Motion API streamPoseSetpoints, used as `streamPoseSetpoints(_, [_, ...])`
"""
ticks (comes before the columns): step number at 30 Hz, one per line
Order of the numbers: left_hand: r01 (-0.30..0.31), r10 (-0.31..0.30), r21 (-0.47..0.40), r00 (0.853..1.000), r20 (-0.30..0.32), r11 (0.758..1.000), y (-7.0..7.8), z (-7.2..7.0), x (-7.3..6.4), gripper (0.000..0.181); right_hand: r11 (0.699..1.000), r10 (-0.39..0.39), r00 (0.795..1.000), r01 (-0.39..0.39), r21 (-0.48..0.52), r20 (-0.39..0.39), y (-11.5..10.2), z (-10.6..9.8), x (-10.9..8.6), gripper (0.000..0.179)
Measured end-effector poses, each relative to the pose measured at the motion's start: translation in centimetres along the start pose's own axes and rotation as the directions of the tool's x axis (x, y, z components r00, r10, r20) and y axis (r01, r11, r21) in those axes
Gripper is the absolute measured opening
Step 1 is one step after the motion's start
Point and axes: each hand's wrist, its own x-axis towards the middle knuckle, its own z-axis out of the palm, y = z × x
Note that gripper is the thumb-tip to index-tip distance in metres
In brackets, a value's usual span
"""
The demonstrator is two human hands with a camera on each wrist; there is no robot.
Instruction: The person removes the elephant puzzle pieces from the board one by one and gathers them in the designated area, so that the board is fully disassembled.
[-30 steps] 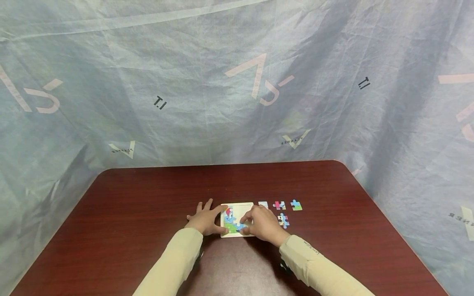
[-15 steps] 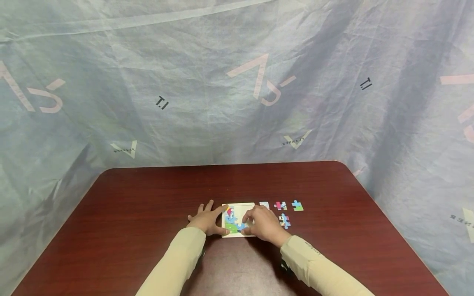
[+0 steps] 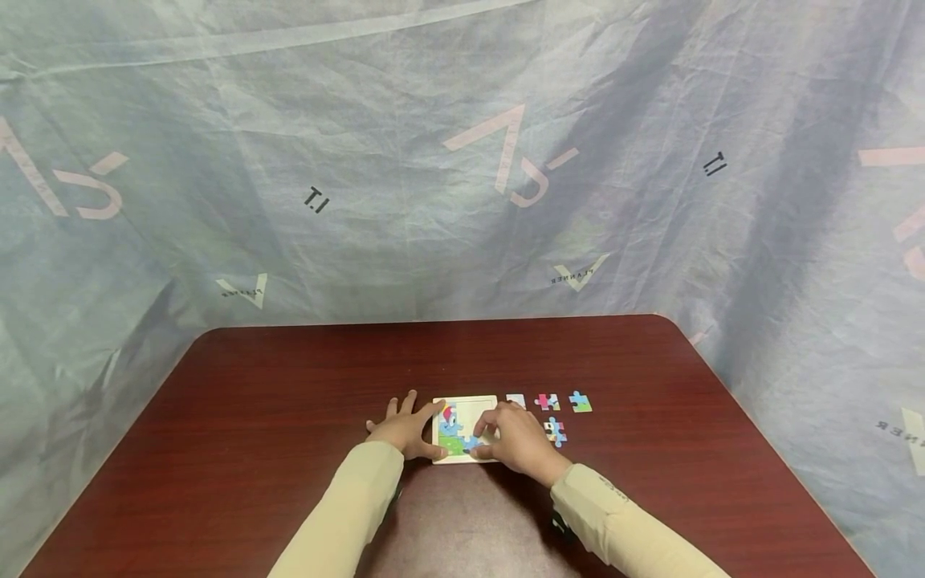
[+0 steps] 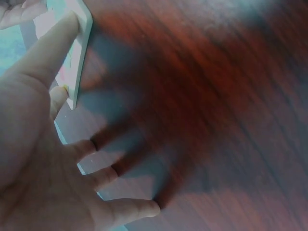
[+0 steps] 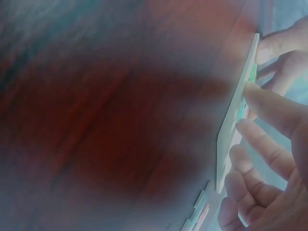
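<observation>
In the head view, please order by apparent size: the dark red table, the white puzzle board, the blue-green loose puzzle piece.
1. Dark red wooden table
2. White square puzzle board
3. Blue-and-green loose puzzle piece

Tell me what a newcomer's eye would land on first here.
The small puzzle board near the front of the dark red table, with the left hand steadying its left edge and the right hand pressing on it. Next, four loose puzzle pieces just right of the board.
</observation>
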Motion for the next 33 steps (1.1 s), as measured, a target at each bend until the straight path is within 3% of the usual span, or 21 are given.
streamPoseSetpoints(9, [0.028,-0.028,0.009,1.0,0.011,1.0,-0.2,0.2,0.4,0.08,1.0,-0.017,0.999,0.017,-0.003,-0.027,0.0,0.2,-0.1,0.027])
streamPoseSetpoints(26, [0.034,-0.034,-0.002,0.999,0.024,0.999,-0.4,0.3,0.8,0.082,0.998,-0.009,1.0,0.01,-0.057,0.012,1.0,-1.2,0.4,0.017])
streamPoseSetpoints(33, [0.03,-0.03,-0.005,0.999,0.022,1.0,-0.4,0.3,0.7,0.082,0.999,-0.024,0.998,0.026,-0.044,0.058,1.3,-1.5,0.6,0.026])
